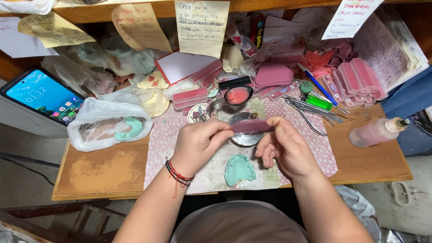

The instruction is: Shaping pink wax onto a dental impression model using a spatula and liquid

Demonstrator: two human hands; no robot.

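Both hands, left hand (198,141) and right hand (283,146), pinch a pink wax strip (251,126); the teal dental mould (240,169) lies at six o'clock, paper notes (201,27) at twelve.

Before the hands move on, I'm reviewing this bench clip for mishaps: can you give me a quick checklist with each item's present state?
1. Pink wax strip held at both ends by left hand and right hand: ok.
2. Green dental cast lies flat on the mat, apart from both hands: ok.
3. Pink liquid bottle upright: not ok, it lies on its side.
4. Bottle cap sealed: cannot tell.
5. Metal tools away from the hands: ok.
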